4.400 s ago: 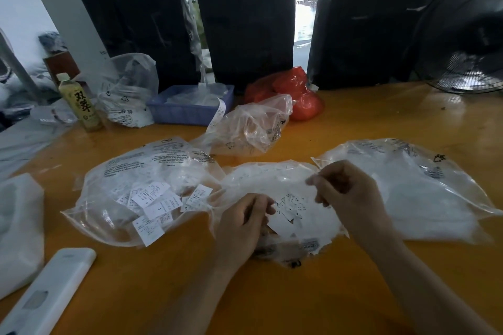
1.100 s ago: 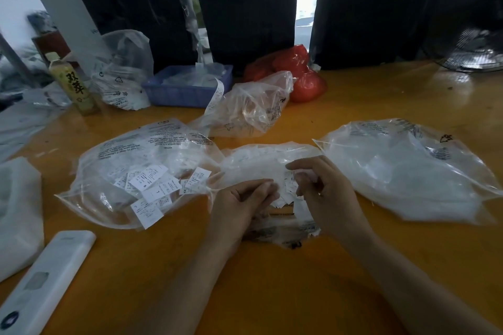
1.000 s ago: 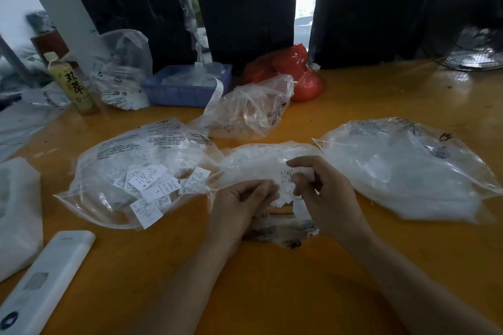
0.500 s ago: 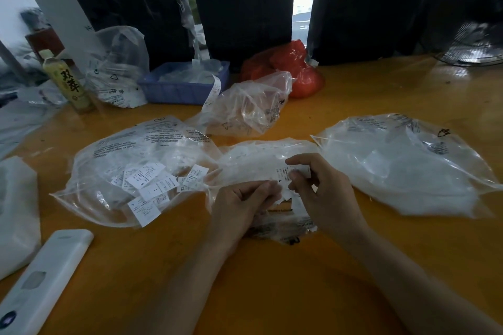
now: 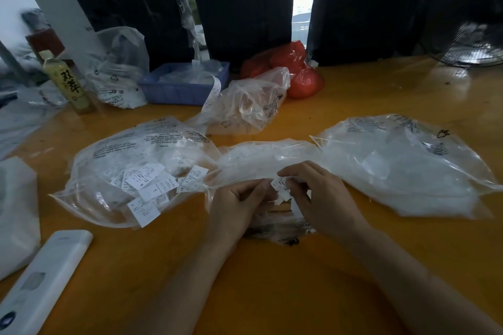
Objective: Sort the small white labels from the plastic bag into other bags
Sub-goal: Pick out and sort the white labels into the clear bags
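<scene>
Item: our right hand [image 5: 324, 198] pinches one label [image 5: 280, 184]; left hand [image 5: 239, 204] grips the centre bag [image 5: 261, 160]. Step: reading. Next, we judge, drop into bag at nine o'clock [image 5: 130, 160].

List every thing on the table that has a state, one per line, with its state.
left hand: fingers curled, holding labels over the middle bag
right hand: pinching a small white label
middle bag: lying flat under both hands
left bag: lying flat, labels inside
right bag: lying flat, contents unclear
bottle: upright, capped
blue tray: holds plastic and a paper strip
</scene>
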Available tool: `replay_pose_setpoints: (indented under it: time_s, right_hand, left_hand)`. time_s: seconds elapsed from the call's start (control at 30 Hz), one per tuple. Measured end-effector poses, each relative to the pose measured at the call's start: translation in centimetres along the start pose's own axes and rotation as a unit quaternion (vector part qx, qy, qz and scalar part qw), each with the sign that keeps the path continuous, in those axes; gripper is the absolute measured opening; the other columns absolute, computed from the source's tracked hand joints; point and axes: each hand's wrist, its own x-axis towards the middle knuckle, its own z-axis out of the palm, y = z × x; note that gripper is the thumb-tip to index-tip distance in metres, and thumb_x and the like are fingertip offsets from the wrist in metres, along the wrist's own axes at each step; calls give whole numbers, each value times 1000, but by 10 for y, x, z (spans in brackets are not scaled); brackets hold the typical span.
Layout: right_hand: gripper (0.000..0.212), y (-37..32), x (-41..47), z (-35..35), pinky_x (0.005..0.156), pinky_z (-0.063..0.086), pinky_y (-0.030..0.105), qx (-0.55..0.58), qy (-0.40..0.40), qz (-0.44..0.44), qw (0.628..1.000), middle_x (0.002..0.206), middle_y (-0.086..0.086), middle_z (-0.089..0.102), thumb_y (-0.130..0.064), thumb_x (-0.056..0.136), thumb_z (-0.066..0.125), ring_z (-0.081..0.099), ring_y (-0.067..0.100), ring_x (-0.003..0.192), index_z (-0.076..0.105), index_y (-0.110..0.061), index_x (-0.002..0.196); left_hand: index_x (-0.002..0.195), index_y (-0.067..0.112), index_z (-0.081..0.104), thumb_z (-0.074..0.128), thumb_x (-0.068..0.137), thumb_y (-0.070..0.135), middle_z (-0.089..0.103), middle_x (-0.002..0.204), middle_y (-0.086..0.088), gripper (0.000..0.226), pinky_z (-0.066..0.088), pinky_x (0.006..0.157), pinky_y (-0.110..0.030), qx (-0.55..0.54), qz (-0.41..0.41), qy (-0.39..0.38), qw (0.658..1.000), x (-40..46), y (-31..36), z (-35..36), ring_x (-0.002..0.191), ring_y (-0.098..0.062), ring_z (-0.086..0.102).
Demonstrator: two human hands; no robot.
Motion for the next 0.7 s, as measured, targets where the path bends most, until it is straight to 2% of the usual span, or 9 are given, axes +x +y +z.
replay_pose_setpoints:
  time_s: [0.1, 0.2, 0.33, 0.43, 0.6, 0.7]
  right_hand:
    - [21, -1, 1, -2, 73, 57, 21, 24, 53, 8, 998, 108, -8, 66, -8, 100, 61, 67, 3, 85, 67, -19, 117]
    - [19, -2, 2, -6, 71, 56, 18, 53, 87, 41, 994, 101, -9, 68, -7, 99, 63, 70, 2, 82, 68, -17, 114]
    - [18, -5, 1, -6, 70, 52, 9, 73, 64, 61, 993, 92, -21, 63, -6, 99, 63, 68, -4, 81, 67, -17, 113]
    - [19, -6, 1, -4, 71, 55, 12, 77, 57, 62, 993, 91, -19, 65, -8, 99, 62, 69, -2, 81, 67, -18, 114]
    - [20, -4, 1, -3, 73, 55, 14, 44, 22, 49, 998, 106, -18, 64, -12, 100, 63, 67, 1, 84, 67, -21, 117]
    - [20, -5, 2, -3, 74, 54, 13, 29, 15, 44, 998, 106, -18, 62, -12, 100, 63, 65, 1, 85, 67, -20, 118]
  left_hand:
    - [104, 22, 84, 75, 95, 37, 83, 97, -1, 19, 62, 78, -22, -20, 0, -14, 1000, 0, -1, -1, 93, -20, 80]
    - [104, 31, 84, 75, 96, 36, 83, 100, -1, 13, 63, 83, -26, -22, 2, -30, 999, -1, 1, 0, 96, -20, 80]
    - [103, 33, 84, 75, 95, 38, 83, 101, 0, 13, 63, 85, -26, -23, 3, -33, 999, -1, 1, 1, 97, -19, 80]
    - [105, 31, 84, 75, 95, 39, 83, 101, 0, 15, 62, 84, -24, -20, 9, -34, 999, -1, 0, 1, 97, -19, 80]
    - [100, 36, 84, 74, 92, 43, 83, 98, 1, 15, 63, 84, -26, -10, 15, -27, 999, -1, 0, 0, 95, -18, 80]
    - [99, 38, 84, 74, 93, 40, 83, 97, 2, 12, 63, 81, -23, -9, 19, -15, 1000, 0, -1, -1, 93, -18, 80]
